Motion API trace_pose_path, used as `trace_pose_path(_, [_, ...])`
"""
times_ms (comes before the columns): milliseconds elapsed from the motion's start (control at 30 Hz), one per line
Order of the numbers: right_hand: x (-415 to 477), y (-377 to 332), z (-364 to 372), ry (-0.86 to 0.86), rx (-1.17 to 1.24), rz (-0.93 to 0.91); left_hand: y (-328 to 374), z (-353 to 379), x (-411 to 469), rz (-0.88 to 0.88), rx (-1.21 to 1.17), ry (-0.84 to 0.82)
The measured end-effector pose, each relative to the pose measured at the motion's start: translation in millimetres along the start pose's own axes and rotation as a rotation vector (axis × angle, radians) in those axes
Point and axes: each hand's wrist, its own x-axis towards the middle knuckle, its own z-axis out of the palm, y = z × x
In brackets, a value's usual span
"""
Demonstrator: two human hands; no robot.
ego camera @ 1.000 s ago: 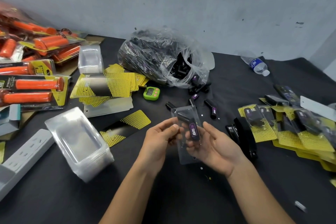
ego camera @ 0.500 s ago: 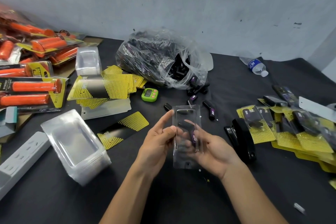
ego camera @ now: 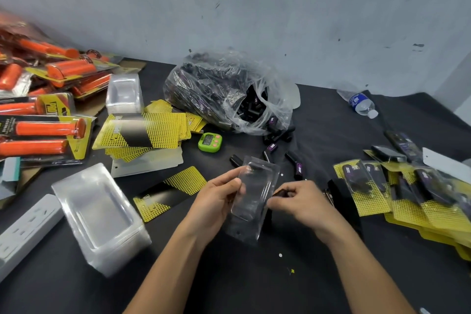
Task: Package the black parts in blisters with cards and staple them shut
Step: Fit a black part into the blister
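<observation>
Blister (ego camera: 252,194) lengthwise fore-aft, hang-hole end nearest

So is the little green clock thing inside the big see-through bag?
No, the small green timer sits on the black table, just outside the clear plastic bag.

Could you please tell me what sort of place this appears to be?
Probably a small hand-packing workstation: a clear plastic bag of loose black parts, a stack of empty clear plastic blister shells, and finished yellow-carded packs piled on a black-covered table.
</observation>
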Motion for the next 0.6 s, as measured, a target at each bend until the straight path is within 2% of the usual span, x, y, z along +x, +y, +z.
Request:
trace_pose_path(67, [7,-3,12,-0.061,-0.053,-0.029,2,1,12,0.009,0.104,-0.006])
trace_pose_path(200, [20,8,34,0.063,-0.182,-0.088,-1,-4,30,0.042,0.167,0.07])
trace_pose_path(400, [31,20,40,0.059,0.139,-0.12,-13,-2,39,0.126,0.141,0.239])
trace_pose_path(600, [35,22,46,-0.056,0.38,-0.129,-21,11,38,0.138,0.224,0.267])
